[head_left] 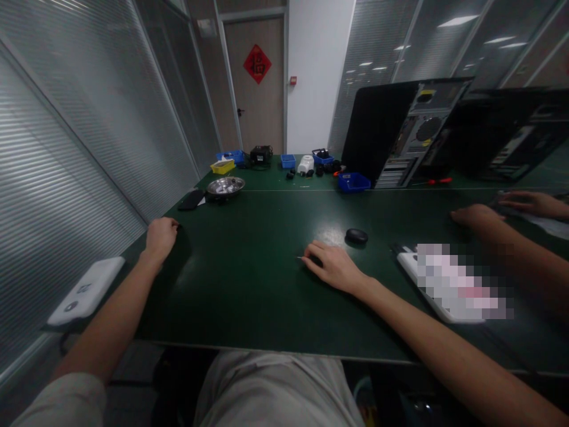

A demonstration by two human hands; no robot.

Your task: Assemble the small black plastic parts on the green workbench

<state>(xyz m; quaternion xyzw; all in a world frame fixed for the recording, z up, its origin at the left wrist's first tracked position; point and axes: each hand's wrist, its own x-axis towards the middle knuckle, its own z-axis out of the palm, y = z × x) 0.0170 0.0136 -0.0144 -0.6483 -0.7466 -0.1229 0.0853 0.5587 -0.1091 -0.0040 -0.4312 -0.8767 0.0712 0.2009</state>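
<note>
My right hand point(333, 265) rests low over the green table point(249, 273), thumb and fingers pinched together. A thin, pale, pin-like piece point(299, 257) sticks out from the fingertips; its exact kind is too small to tell. Just beyond that hand lies a black computer mouse point(356, 236). My left hand point(162, 238) is at the table's left edge with its fingers curled closed. Whether anything is in those fingers is hidden. Past the left hand are a dark flat object point(191, 200) and a steel bowl point(226, 186) with small items inside.
A white device point(86, 290) sits at the left edge. On the right are a white, partly blurred-out object point(427, 290) and another person's hands point(480, 216) on pale material. Behind stand a computer tower point(377, 130), a blue bin point(354, 182) and a yellow tray point(222, 166).
</note>
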